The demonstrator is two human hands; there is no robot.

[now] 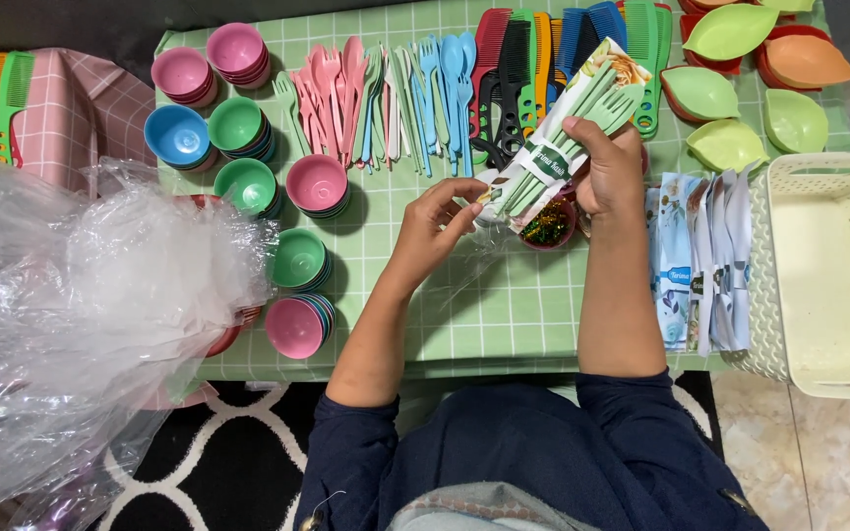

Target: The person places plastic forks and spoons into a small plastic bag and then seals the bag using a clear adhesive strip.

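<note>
While both hands clamp it — cutlery pack [558,147]: pale-green forks, clear sleeve | right hand [607,172] mid-pack | left hand [435,221] pinching its lower end

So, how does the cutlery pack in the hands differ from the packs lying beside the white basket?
The held pack is up off the table, gripped by the right hand and pinched by the left hand; the finished packs lie flat in an overlapping row. The held pack shows green cutlery; the finished packs look mostly blue and white. Both have printed cards.

Both hands, left [437,218] and right [607,167], grip a pack of green cutlery [561,143] above the checked table [504,305].
</note>
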